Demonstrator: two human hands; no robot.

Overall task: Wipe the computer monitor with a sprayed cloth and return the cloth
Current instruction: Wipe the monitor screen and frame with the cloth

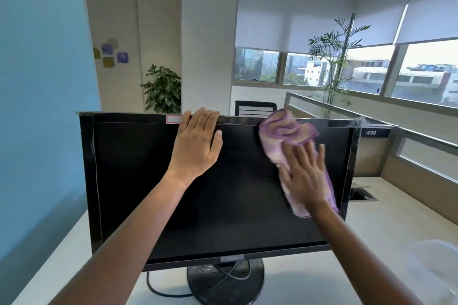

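A black computer monitor [153,181] with a dark screen stands on a round base in front of me on a white desk. My left hand [195,146] grips the monitor's top edge near the middle, fingers curled over the bezel. My right hand [303,176] presses flat, fingers spread, on a purple and white striped cloth [285,129] against the upper right part of the screen. The cloth bunches up to the top bezel and hangs down under my palm.
The white desk [371,225] has a cable hole [363,195] behind the monitor at right and a translucent plastic container [431,272] at the lower right. A black cable loops by the monitor base [225,280]. Partitions, a chair and plants stand behind.
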